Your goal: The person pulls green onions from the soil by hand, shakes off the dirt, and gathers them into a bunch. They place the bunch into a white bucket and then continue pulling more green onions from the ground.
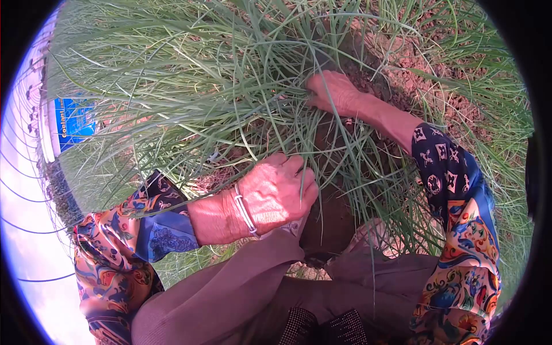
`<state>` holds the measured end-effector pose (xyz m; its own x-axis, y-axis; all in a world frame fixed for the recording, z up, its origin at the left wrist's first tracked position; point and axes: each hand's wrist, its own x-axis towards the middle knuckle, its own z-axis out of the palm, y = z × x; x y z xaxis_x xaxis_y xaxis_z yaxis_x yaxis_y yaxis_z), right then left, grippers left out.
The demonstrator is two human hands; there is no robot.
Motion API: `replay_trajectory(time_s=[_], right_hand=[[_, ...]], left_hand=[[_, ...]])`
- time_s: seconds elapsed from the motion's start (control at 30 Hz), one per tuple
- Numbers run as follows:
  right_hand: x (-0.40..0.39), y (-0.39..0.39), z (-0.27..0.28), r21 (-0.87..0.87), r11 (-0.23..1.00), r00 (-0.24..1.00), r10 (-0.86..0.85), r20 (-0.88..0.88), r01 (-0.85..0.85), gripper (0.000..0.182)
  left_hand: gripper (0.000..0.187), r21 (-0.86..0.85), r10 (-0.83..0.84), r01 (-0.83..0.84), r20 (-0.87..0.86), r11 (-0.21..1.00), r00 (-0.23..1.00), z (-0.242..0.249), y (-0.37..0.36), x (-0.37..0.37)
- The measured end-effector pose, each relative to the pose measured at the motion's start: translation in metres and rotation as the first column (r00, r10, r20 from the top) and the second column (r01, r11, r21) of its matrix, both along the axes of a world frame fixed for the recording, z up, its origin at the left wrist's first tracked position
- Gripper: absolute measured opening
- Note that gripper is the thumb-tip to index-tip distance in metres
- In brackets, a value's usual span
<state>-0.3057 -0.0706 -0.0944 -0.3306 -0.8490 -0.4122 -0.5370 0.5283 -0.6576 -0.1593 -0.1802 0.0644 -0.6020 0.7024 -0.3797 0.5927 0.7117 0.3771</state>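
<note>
Long thin green plants (190,98) spread over the upper middle of the head view, growing from reddish soil. My left hand (279,190), with a silver bracelet at the wrist, is closed low among the leaves, above my knee. A few stems pass by its curled fingers; what it holds, if anything, is hidden. Farther up and to the right, my right hand (333,93) reaches into the base of the plants. Its fingertips are covered by leaves, so I cannot make out their grip.
Bare reddish soil (402,63) shows at the upper right, with more green plants (489,75) beyond. A blue container with lettering (75,123) stands at the left, near curved wires. My bent legs (230,282) in brown trousers fill the bottom.
</note>
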Motion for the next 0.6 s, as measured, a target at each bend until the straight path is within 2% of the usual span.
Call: replay_trajectory(time_s=[0.03,0.13,0.2,0.27,0.3,0.33,0.4,0.5,0.6], right_hand=[[0.002,-0.005,-0.005,0.01,1.0,0.999,0.03,-0.037,-0.03,0.021],[0.009,-0.002,-0.035,-0.142,0.988,0.997,-0.066,-0.046,0.059,0.024],[0.001,0.007,-0.032,-0.126,0.961,0.966,-0.23,0.12,0.244,0.028],[-0.002,0.012,-0.012,-0.072,0.902,0.88,-0.394,0.264,0.425,0.029],[-0.007,0.014,-0.017,-0.112,0.888,0.86,-0.392,0.326,0.447,0.031],[-0.018,0.019,-0.014,-0.134,0.93,0.908,-0.29,0.301,0.341,0.034],[-0.023,0.023,-0.018,-0.135,0.962,0.955,-0.204,0.217,0.236,0.032],[-0.016,0.021,-0.031,-0.077,0.995,0.993,0.073,0.093,-0.066,0.031],[-0.003,0.018,-0.022,-0.182,0.968,0.985,0.175,-0.011,-0.174,0.027]], left_hand=[[0.034,0.006,0.009,-0.009,0.0,1.0,1.0,-0.001,0.0,0.001],[0.034,0.015,0.025,-0.025,0.016,1.0,1.0,-0.002,0.001,0.005],[0.032,0.009,0.013,-0.014,0.049,1.0,0.999,0.0,0.003,0.0],[0.031,0.004,0.01,-0.01,0.024,1.0,1.0,-0.001,-0.001,0.004],[0.031,0.003,0.013,-0.013,0.017,1.0,1.0,-0.001,-0.002,0.006],[0.03,0.001,0.009,-0.009,0.031,1.0,0.999,-0.001,-0.002,0.007],[0.03,-0.005,-0.008,0.008,0.051,1.0,0.999,-0.002,-0.002,0.007],[0.031,0.03,0.012,-0.015,0.083,0.999,0.996,0.0,0.0,0.005],[0.03,0.023,0.023,-0.025,0.06,0.999,0.998,-0.002,0.002,0.009]])
